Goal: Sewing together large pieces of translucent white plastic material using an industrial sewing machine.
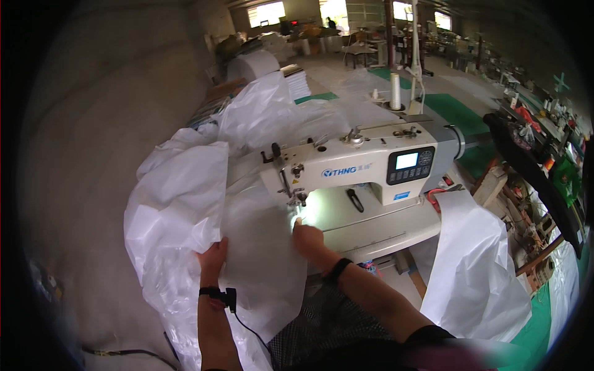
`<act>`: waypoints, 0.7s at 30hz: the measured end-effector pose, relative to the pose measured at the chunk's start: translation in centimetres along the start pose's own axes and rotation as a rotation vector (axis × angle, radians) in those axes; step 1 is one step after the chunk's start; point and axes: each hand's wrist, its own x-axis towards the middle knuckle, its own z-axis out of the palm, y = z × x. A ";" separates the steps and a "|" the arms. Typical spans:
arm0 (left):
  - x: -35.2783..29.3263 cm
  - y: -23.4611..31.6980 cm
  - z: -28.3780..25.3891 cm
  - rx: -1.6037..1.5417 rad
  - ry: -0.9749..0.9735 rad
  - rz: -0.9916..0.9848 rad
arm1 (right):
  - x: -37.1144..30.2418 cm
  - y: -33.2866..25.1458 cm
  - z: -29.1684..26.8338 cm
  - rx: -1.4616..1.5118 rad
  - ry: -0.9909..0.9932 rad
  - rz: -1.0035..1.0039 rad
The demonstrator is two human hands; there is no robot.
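Observation:
A white sewing machine [371, 148] with a lit screen stands before me, its lamp shining on the needle area [299, 201]. White plastic sheeting [176, 191] lies heaped and creased to its left and runs toward the needle. My left hand [213, 256] is closed on a folded edge of this sheeting. Just below the needle, my right hand [307, 240] is curled, with one fingertip up by the presser foot. Whatever its fingers pinch is too small to make out. A small black tool [355, 200] lies on the machine bed.
Another white sheet [467, 260] hangs off the right end of the machine table, beside red-handled scissors [433, 198]. A tall thread cone [395, 91] stands behind the machine. Wooden pieces [493, 180] and clutter crowd the right. A bare wall [111, 111] rises at left.

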 end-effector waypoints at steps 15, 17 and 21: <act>-4.9 3.4 0.3 -0.042 0.212 0.081 | -16.7 3.4 10.0 1.095 -0.789 0.321; -8.9 4.5 -0.4 -0.122 0.196 0.087 | -18.1 2.2 11.1 1.231 -0.922 0.274; -10.0 0.9 1.3 0.011 0.276 0.055 | -21.8 -1.2 11.2 1.335 -1.113 0.069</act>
